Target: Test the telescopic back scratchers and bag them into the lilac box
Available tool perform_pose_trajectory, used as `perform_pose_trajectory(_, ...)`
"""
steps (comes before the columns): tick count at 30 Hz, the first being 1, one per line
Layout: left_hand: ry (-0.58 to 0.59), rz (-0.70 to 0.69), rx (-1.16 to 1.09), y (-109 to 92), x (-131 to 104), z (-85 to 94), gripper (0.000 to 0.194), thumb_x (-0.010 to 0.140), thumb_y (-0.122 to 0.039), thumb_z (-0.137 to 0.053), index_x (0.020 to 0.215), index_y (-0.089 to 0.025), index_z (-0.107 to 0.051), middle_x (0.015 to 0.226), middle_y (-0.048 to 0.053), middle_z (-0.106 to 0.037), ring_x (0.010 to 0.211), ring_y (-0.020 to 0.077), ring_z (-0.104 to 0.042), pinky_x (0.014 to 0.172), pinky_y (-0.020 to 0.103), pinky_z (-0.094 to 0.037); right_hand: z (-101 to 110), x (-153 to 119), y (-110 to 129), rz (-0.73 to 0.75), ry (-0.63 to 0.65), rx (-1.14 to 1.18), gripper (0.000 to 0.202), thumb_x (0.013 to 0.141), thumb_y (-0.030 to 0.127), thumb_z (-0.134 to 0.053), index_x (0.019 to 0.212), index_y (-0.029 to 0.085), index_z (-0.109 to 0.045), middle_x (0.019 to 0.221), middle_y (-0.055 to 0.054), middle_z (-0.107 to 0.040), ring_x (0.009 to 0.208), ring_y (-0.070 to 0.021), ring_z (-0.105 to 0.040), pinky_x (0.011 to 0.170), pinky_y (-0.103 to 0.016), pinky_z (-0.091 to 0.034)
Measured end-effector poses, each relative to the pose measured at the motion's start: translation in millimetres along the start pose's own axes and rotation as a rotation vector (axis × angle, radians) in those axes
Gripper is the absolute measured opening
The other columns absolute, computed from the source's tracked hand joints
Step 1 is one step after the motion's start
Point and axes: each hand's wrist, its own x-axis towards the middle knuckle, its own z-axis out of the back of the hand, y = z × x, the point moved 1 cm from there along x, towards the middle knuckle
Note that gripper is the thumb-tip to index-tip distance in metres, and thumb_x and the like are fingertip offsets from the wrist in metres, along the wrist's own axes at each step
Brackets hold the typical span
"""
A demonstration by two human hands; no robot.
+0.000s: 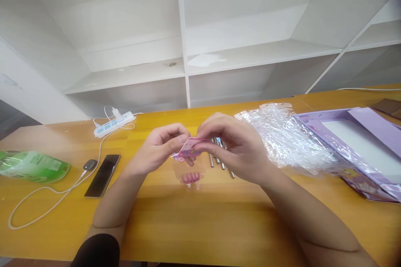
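Note:
Above the middle of the table, my left hand (167, 146) and my right hand (234, 144) are closed on a small pink printed card (189, 147). Fingers and thumbs pinch it from both sides, and the fingers hide part of it. Just below the card hangs or lies a clear plastic bag (178, 171), with a pink spiral coil (190, 177) showing in it. Whether the card is joined to the bag I cannot tell. Several thin metal rods (223, 162) lie on the table behind my right hand, partly covered by it.
A heap of clear plastic bags (282, 133) lies right of my hands, beside an open purple box (328, 112). At left are a phone (102, 176), a green bottle (34, 167), a white cable (56, 192) and a power strip (114, 124). White shelves (244, 58) stand behind the table.

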Motion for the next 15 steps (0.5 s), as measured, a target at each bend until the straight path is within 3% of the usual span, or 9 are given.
perform_pose_trajectory(6,0.042,0.010,-0.025,2.6,0.6,-2.5,0.027,0.101,-0.043,-0.070,0.094,-0.017,-0.069,0.084,0.006,-0.075,0.076,0.0197,-0.075,0.068,0.031,-0.057,-4.8,-4.1,2.4,-0.006,-0.122,0.045,0.015,0.094,0.018,-0.079,0.100,0.025,-0.067,0.091,-0.002,-0.069,0.083,-0.0158,-0.068,0.072,-0.033,-0.058)
perform_pose_trajectory(11,0.054,-0.004,-0.031,4.7,0.6,0.3,0.024,0.101,-0.040,-0.070,0.098,-0.016,-0.070,0.086,0.007,-0.075,0.074,0.0188,-0.074,0.068,0.030,-0.055,-6.6,-4.5,3.3,-0.139,-0.073,0.052,0.016,0.093,0.026,-0.082,0.096,0.023,-0.066,0.082,0.002,-0.067,0.068,-0.0106,-0.061,0.057,-0.027,-0.049)
perform_pose_trajectory(15,0.026,-0.007,-0.009,3.2,0.2,0.0,0.026,0.101,-0.042,-0.071,0.095,-0.016,-0.070,0.080,0.004,-0.071,0.069,0.0147,-0.068,0.066,0.026,-0.051,-4.1,-2.0,4.6,-0.179,-0.030,0.048,0.016,0.094,0.028,-0.081,0.094,0.021,-0.067,0.078,0.002,-0.067,0.063,-0.0089,-0.057,0.055,-0.026,-0.045)
